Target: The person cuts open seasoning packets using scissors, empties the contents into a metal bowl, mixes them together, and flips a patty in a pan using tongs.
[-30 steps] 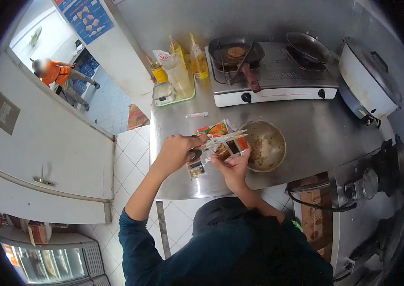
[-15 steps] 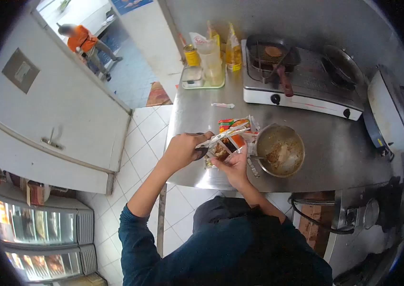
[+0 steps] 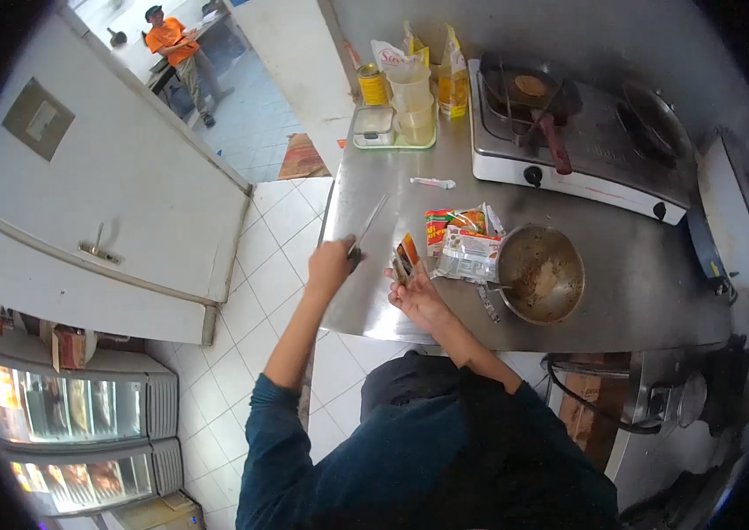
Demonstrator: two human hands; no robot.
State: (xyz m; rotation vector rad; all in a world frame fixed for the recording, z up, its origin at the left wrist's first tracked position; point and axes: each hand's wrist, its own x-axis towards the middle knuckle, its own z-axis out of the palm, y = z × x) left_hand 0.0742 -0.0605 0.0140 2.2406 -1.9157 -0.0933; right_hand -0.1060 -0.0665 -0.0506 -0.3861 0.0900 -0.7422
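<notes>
My left hand (image 3: 330, 265) is closed around the dark handle of what look like scissors (image 3: 372, 221), their thin metal blades pointing up and away over the steel counter. A small orange and dark food packet (image 3: 406, 256) is pinched upright in my right hand (image 3: 420, 299). Just beyond that hand lie a red and yellow packet (image 3: 445, 225) and a silver-white printed packet (image 3: 470, 256). A metal bowl (image 3: 569, 283) with brownish and pale powdery contents stands to the right, a utensil handle resting at its left rim.
A two-burner stove (image 3: 560, 181) holds a square pan (image 3: 502, 88) with a round brown piece inside. At the back, a tray (image 3: 392, 145) carries plastic jugs and containers, beside a yellow can (image 3: 372, 84). A person in orange (image 3: 171, 40) stands beyond the doorway.
My left hand has drawn the scissors away to the left from the packets. My right hand now holds the small packet apart from those on the counter. The person beyond the doorway has straightened up.
</notes>
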